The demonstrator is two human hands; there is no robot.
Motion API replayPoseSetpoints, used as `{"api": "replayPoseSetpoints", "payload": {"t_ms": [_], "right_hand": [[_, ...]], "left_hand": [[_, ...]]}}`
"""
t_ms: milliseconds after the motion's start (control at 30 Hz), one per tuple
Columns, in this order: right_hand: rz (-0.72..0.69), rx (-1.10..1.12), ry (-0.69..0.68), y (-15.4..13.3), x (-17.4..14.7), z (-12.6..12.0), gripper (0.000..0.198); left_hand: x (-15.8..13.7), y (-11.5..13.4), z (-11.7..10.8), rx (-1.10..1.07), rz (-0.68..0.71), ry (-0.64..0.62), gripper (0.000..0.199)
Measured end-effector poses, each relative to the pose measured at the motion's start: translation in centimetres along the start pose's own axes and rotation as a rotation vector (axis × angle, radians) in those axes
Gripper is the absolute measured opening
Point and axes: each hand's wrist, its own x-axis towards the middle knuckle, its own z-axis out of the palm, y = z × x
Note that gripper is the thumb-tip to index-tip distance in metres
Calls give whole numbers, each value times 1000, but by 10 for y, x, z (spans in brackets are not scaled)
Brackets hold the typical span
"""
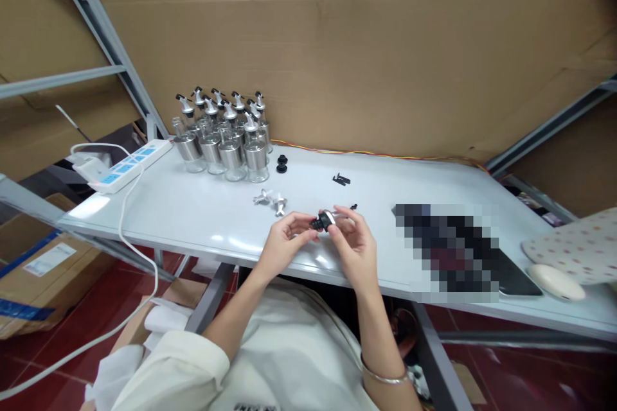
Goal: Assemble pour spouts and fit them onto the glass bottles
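Observation:
Over the table's front part, both hands hold one bottle pourer (324,221) with a black ribbed stopper and a silvery body. The fingers of my left hand (285,241) pinch its stopper end. Around the silver end close the thumb and fingers of my right hand (357,247), hiding part of it. Two loose silver pourer tops (279,203) lie just beyond my left hand. Farther back are black stoppers (282,164) and a few small black levers (341,179). Another small black piece (354,207) shows just behind my right fingers.
Several glass bottles with steel bands (232,157), many topped with pourers, stand at back left. A white power strip (130,165) and its cable lie on the left. At right are a blurred dark flat object (448,250) and a cream oval object (556,281). Cardboard (347,70) backs the table.

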Motion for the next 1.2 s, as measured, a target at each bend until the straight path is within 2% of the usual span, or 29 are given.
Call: {"api": "replayPoseSetpoints", "payload": {"t_ms": [133, 333, 667, 867, 1033, 1200], "right_hand": [[-8, -78, -95, 0, -1, -1, 33], [47, -102, -122, -3, -3, 0, 40], [25, -96, -141, -8, -4, 1, 33], [-14, -120, -209, -8, -5, -2, 42], [-41, -156, -196, -8, -5, -2, 37], [-32, -156, -183, -8, -6, -1, 37]], "left_hand": [[-2, -2, -1, 87, 62, 1, 27], [-3, -3, -2, 127, 140, 35, 25], [-6, 2, -4, 175, 121, -36, 21], [-4, 1, -4, 125, 53, -17, 24], [-5, 1, -4, 76, 94, -29, 25], [-6, 3, -5, 118, 136, -119, 32]]}}
